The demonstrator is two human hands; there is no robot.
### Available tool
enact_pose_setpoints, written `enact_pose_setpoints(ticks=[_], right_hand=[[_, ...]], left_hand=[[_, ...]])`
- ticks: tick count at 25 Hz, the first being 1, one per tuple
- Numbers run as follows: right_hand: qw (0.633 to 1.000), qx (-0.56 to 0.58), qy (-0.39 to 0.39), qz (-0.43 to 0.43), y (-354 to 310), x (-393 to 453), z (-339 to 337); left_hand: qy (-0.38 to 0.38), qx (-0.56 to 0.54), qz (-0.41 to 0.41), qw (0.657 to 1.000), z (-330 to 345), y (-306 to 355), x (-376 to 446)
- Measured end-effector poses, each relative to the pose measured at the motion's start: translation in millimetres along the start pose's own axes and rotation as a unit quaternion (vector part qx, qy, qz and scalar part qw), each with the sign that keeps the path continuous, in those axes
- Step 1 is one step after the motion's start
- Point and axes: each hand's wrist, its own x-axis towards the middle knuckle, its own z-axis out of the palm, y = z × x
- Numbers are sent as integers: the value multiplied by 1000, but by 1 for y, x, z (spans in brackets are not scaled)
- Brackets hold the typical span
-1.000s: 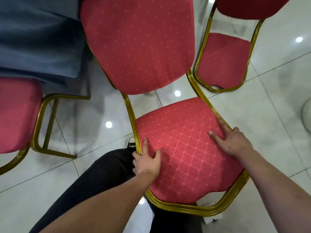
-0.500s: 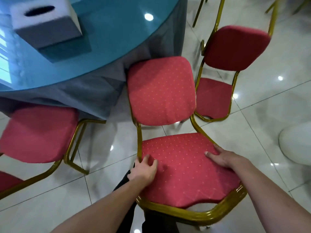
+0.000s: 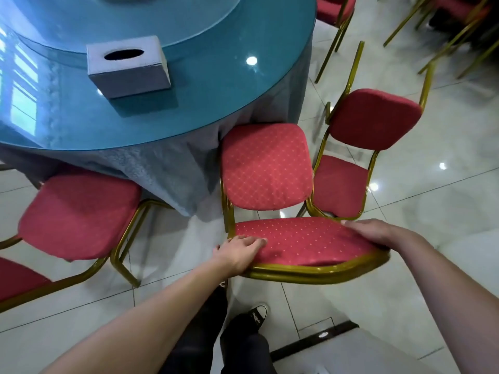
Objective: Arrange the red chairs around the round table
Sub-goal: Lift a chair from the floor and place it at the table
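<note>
Now, line by line:
Left hand: your left hand [image 3: 237, 252] lies on the left front corner of the seat, fingers laid flat over the red fabric and the palm wrapping down over the edge onto the gold frame.
Right hand: your right hand [image 3: 375, 234] rests on the right side of the same seat, fingers stretched along the fabric edge and curling over it.
Held chair: the red chair [image 3: 299, 238] you grip has its backrest toward the bench, with the top of the backrest touching the hanging cloth.
Bench: the round bench [image 3: 216, 98] carries a blue glass top over a grey-blue cloth [image 3: 162, 171] that falls toward the floor.
Tissue box: a grey tissue box [image 3: 129, 68] sits on the glass, well back from the rim.
Neighbours: a second red chair [image 3: 361, 147] stands just right of yours, its seat frame close beside your chair's backrest; a third red chair [image 3: 75, 211] is at your left beside the cloth.
Floor: pale glossy tiles [image 3: 432, 211]; your dark shoe [image 3: 256, 317] shows below the seat.
</note>
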Motion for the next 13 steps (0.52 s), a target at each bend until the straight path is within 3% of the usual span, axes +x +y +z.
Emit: enact_pose_setpoints(ticks=[3, 6, 9, 13], right_hand=[[992, 101, 66, -41, 6, -14, -2], [955, 202, 161, -145, 12, -28, 7], [926, 205, 235, -213, 5, -34, 18], [922, 176, 253, -236, -14, -28, 12]], left_hand=[[57, 12, 83, 995, -9, 8, -18], [117, -8, 145, 982, -17, 17, -34], [171, -5, 174, 970, -23, 26, -42], [214, -23, 162, 963, -42, 38, -31]])
